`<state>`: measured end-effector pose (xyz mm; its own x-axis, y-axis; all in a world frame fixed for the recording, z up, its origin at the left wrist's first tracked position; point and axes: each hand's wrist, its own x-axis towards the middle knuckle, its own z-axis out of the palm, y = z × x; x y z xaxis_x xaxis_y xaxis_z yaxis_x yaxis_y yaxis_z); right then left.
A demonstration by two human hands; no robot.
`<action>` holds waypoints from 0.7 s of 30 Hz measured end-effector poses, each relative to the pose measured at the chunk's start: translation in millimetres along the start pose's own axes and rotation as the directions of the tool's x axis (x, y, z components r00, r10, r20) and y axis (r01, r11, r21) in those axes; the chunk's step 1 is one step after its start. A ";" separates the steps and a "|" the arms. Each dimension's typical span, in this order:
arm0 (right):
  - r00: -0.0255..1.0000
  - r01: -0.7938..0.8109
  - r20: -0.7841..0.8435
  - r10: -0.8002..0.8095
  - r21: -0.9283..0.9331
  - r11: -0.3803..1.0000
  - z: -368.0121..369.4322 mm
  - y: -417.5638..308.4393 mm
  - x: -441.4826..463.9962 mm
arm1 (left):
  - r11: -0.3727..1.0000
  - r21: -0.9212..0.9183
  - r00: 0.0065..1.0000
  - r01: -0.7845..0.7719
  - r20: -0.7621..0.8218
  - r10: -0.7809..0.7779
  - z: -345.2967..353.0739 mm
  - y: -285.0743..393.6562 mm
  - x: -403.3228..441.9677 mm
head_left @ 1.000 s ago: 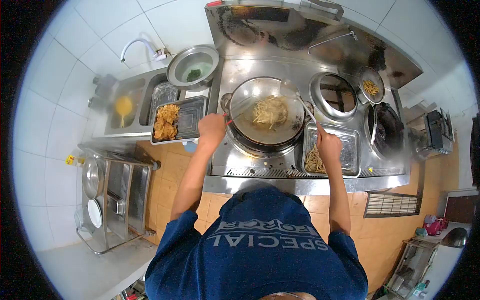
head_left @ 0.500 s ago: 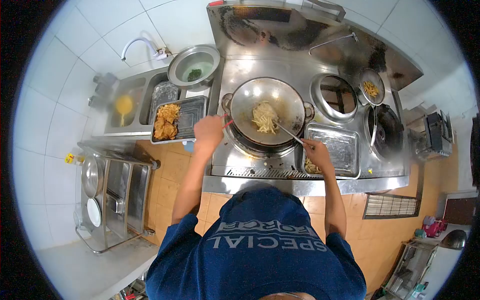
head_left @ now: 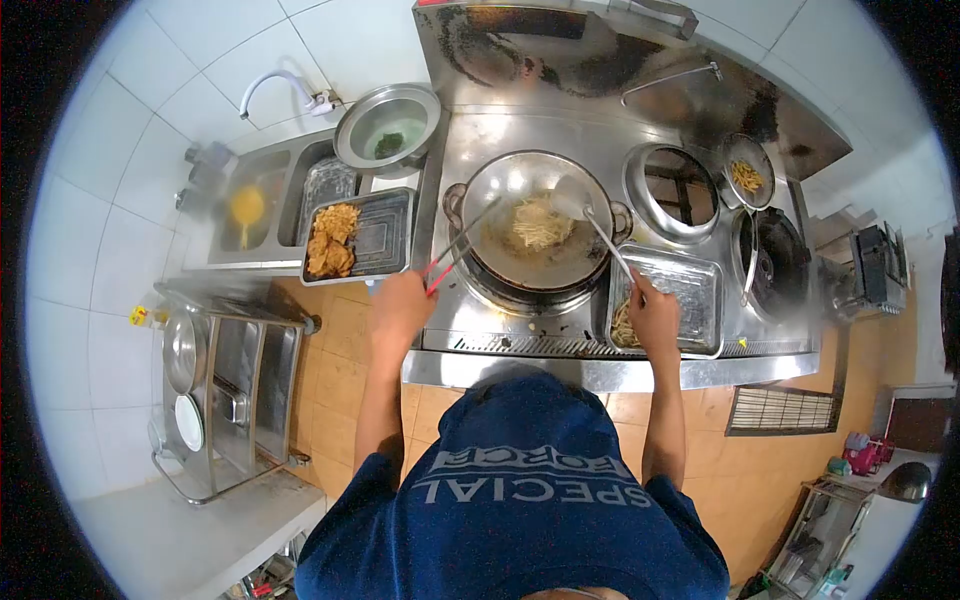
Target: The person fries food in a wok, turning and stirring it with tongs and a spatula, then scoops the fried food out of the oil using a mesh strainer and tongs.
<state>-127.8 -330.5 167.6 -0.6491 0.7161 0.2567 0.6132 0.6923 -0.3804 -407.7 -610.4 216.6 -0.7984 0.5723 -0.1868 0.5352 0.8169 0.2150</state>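
My left hand (head_left: 402, 303) is closed round the red handles of metal tongs (head_left: 463, 240), whose tips reach over the left side of the wok. In my right hand (head_left: 655, 315) is the handle of a metal spatula (head_left: 608, 240); its blade rests at the wok's right inner side. The wok (head_left: 510, 180) sits on the burner with a heap of pale strips (head_left: 541, 222) in its middle. Under my right hand lies a metal tray (head_left: 690, 290) with more pale strips (head_left: 625, 325) at its left end.
Left of the wok are a tray (head_left: 385, 235) with fried pieces (head_left: 331, 240), a bowl of greens (head_left: 388, 140) and a sink (head_left: 262, 215). On the right stand a round pot (head_left: 670, 190), a strainer with food (head_left: 746, 176) and a second burner (head_left: 775, 265). A cart (head_left: 245, 390) is at the left.
My left hand has moved down and toward me, and the tongs now show over the wok. The spatula blade has gone from the heap to the wok's right side; the heap lies spread wider.
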 end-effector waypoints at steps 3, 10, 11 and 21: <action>0.998 -0.022 0.058 0.026 -0.066 0.998 -0.8 -2.3 1.7 | 0.992 -0.124 1.000 -0.009 0.016 0.011 17.4 -8.5 -10.6; 0.993 -0.065 0.079 0.084 -0.220 0.973 27.4 22.8 19.1 | 0.938 -0.344 0.997 0.053 0.066 -0.032 23.0 2.3 -24.2; 0.986 -0.024 0.152 0.067 -0.267 0.963 35.6 25.8 19.5 | 0.935 -0.348 0.996 0.065 0.079 -0.040 24.9 1.1 -22.2; 0.880 -0.176 0.475 -0.024 0.371 0.912 61.7 25.7 3.9 | 0.858 -0.511 0.998 0.059 0.037 -0.047 36.9 -12.2 -12.2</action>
<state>-142.3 -315.4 104.0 -0.7994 0.5709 -0.1871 0.5060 0.4720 -0.7219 -394.3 -624.7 180.9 -0.8118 0.5359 -0.2317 0.2715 0.6978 0.6629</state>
